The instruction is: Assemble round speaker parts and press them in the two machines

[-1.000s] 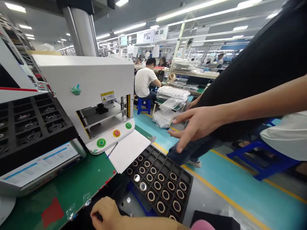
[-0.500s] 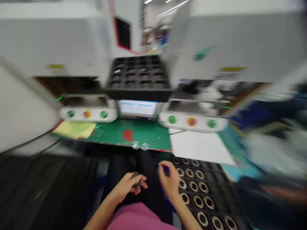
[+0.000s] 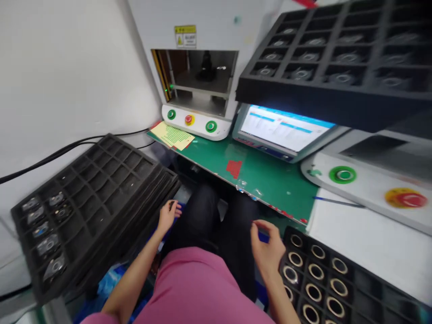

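A stack of black trays (image 3: 101,191) crowds the left hand (image 3: 166,218), which seems closed on a small dark piece (image 3: 172,205), blurred between its fingers. The right hand (image 3: 270,247), thumb and fingertips together, overlaps a tray of rings (image 3: 371,288), cut off at the near edge; whether it pinches anything, I cannot tell. A raised tray (image 3: 303,101) hides much of the right machine (image 3: 320,167). A yellow sheet (image 3: 173,135) lies on the green worktop (image 3: 211,157), beyond which the left machine (image 3: 216,27) adjoins a white wall (image 3: 74,67).

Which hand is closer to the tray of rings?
Right. The right hand is just beside the left edge of the tray of rings; the left hand is across the lap, near the stack of black trays.
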`<state>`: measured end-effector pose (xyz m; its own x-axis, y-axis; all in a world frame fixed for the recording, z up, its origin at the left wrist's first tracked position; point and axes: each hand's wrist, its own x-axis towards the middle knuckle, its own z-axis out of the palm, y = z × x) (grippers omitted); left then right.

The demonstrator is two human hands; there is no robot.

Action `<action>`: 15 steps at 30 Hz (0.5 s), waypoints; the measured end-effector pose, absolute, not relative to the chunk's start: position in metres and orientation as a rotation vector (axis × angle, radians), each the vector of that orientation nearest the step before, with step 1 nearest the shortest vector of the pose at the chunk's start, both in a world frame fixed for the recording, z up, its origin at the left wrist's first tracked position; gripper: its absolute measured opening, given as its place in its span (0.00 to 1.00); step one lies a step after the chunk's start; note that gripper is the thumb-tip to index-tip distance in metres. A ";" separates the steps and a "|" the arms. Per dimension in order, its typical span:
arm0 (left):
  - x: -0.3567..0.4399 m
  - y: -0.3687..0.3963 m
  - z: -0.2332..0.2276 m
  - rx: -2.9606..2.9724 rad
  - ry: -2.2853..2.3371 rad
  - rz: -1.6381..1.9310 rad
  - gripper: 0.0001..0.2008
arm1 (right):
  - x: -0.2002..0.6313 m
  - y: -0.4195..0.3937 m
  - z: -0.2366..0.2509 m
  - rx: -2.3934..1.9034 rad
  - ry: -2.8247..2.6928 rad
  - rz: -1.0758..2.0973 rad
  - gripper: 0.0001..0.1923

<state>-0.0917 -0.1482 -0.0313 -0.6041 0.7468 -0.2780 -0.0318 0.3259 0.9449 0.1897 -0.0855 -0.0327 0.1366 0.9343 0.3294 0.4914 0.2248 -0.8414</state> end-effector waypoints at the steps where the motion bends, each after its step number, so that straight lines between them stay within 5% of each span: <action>1: -0.079 -0.139 -0.031 0.629 1.780 1.330 0.23 | 0.187 -0.084 -0.030 -1.383 -1.498 0.591 0.09; 8: -0.003 -0.088 0.019 0.736 1.165 1.192 0.34 | 0.169 -0.078 0.014 -1.265 -1.289 0.731 0.05; 15: 0.020 -0.073 0.063 1.160 0.648 1.188 0.24 | 0.171 -0.077 0.078 -1.027 -1.007 1.031 0.09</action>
<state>0.0197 -0.0727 0.0633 0.3029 0.9378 0.1696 -0.3654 -0.0500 0.9295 0.1711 -0.0774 0.0778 0.2062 0.9665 0.1530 -0.1756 0.1904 -0.9659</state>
